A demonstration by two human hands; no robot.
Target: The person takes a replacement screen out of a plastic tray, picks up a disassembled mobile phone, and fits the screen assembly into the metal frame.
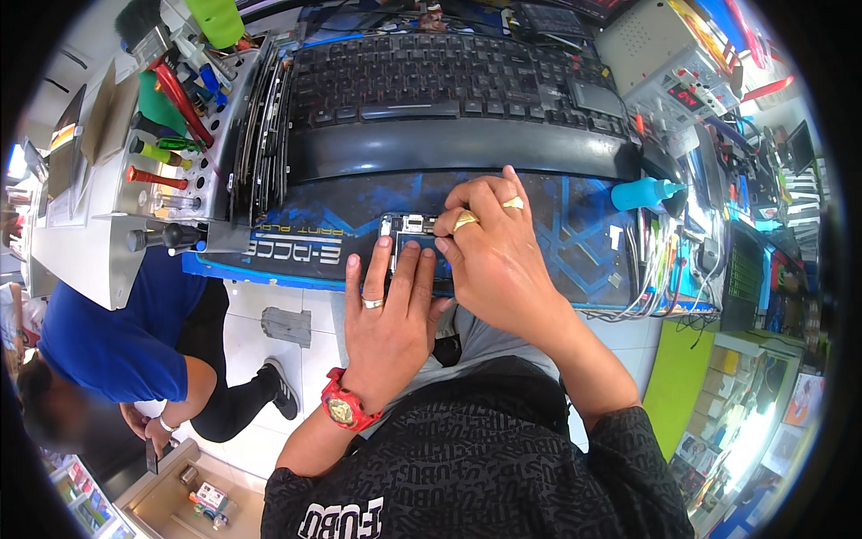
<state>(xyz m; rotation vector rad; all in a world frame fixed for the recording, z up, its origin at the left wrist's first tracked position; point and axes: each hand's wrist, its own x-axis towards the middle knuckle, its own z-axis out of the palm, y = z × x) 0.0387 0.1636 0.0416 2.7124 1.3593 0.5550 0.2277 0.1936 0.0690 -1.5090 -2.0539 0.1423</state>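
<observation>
An opened smartphone (pixel 412 226) with its inner parts bared lies on the dark printed mat (pixel 310 260), close to the table's front edge. My left hand (pixel 391 314) rests over it, fingers stretched out and lying flat across its lower part and left edge. At the phone's upper right edge, my right hand (pixel 492 242) has its fingers curled, thumb and index fingertip pinched together. Whatever is between those fingertips is too small or hidden to make out. Both hands touch the phone, and they partly cover it.
Behind the mat lies a black keyboard (pixel 413 81). A tool holder (pixel 211 144) with screwdrivers stands left, beside upright thin panels (pixel 265 126). To the right are a blue squeeze bottle (pixel 642 193), cables (pixel 669 278) and a bench power unit (pixel 669 67). Another person (pixel 135 332) sits at left.
</observation>
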